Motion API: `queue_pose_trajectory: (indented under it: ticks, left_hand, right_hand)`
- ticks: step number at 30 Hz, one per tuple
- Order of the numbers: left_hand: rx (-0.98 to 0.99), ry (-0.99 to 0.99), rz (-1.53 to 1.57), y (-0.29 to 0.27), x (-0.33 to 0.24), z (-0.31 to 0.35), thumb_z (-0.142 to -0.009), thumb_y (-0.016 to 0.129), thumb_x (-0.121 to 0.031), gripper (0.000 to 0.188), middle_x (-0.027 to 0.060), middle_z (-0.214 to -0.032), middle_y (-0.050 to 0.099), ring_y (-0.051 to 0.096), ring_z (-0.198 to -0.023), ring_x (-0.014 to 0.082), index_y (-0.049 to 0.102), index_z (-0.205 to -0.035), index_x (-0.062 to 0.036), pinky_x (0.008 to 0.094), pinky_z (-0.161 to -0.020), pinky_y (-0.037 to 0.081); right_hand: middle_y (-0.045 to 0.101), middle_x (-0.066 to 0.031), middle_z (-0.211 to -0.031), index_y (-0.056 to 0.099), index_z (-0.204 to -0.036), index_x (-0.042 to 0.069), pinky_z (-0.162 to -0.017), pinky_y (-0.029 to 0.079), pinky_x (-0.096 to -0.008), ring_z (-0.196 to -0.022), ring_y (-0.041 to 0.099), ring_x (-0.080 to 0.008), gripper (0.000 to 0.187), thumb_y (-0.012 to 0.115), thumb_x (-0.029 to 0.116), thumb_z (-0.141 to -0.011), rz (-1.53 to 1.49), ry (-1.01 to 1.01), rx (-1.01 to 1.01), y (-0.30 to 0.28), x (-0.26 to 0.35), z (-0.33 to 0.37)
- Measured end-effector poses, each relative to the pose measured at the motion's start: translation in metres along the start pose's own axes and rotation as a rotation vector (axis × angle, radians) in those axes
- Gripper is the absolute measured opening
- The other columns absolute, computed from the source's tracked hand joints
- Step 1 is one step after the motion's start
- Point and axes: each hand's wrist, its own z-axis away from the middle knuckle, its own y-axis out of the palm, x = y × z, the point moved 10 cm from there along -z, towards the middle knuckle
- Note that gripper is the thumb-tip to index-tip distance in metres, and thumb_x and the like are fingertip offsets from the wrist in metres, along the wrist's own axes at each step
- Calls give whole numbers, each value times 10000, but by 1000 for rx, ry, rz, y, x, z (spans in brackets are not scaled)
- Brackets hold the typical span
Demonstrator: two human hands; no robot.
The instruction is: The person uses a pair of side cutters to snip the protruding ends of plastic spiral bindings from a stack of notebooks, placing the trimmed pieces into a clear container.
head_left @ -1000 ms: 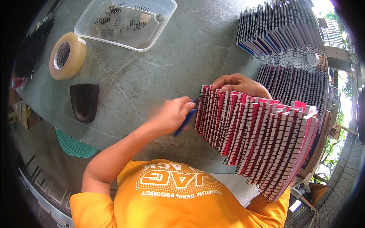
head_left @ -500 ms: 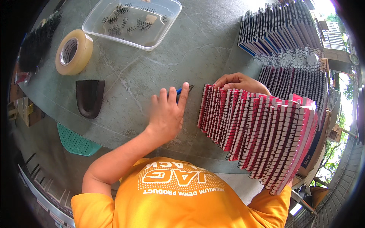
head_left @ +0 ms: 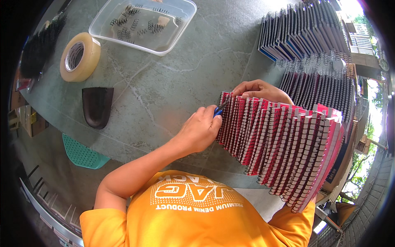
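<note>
My left hand (head_left: 200,128) is closed around small blue-handled pliers (head_left: 219,110). Their dark tip reaches the far left corner of a row of spiral-bound notebooks (head_left: 275,142) with pink-red covers and dark wire coils. Across the far end of this row lies my right hand (head_left: 262,90), its fingers curled on the notebooks near the pliers' tip. The notebooks stand packed side by side, coils facing me. Just what the tip touches is too small to make out.
Behind the row stand more spiral notebooks (head_left: 302,33). A clear plastic tub (head_left: 162,51) holds loose coil pieces. Left on the grey table (head_left: 164,86) are a tape roll (head_left: 92,57) and a dark curved piece (head_left: 97,107). A green perforated seat (head_left: 84,152) sits beyond the edge.
My left hand has moved right and closed round the pliers, bringing their tip from over the table to the notebooks' corner. My right hand has stayed almost in place.
</note>
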Motion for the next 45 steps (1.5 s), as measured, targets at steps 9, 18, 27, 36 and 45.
queue_pose_trajectory:
  ticks: [9,18,27,36,45]
  left_hand:
    - [42,-40,45,10,4,-2,-957,354,-298,465,240,-1105,537,502,-1078,365,433,-1253,52,410,-945,378]
    - [91,-70,-82,6,0,-1,-956,339,-305,496,266,-1156,514,485,-1108,385,404,-1270,74,420,-962,371]
    - [90,-36,-51,2,-2,-5,-946,362,-302,478,261,-1129,551,513,-1097,384,453,-1240,63,417,-947,391]
    - [298,-78,-68,-8,-2,-23,-925,376,-327,479,214,-952,634,606,-897,322,529,-1202,33,390,-819,460]
    - [299,-175,-16,-2,4,-23,-947,369,-350,437,141,-798,625,603,-738,224,576,-1037,23,363,-682,486]
  right_hand:
    - [666,-104,-967,559,-1132,-51,-693,555,-222,-776,656,-103,309,544,180,-927,-21,0,5,0,0,0]
    - [664,-115,-980,550,-1132,-58,-718,555,-227,-800,658,-108,314,548,178,-924,-14,-16,25,-1,0,0]
    - [663,-100,-1005,573,-1137,-40,-725,549,-224,-807,658,-117,308,542,185,-929,149,-100,10,-9,1,-7]
    - [675,-95,-962,569,-1135,-46,-698,549,-216,-765,657,-96,316,537,195,-933,93,-30,1,-6,-2,-3]
    - [674,-98,-963,567,-1134,-50,-701,548,-219,-771,655,-97,327,546,204,-930,112,-59,5,-5,0,-4]
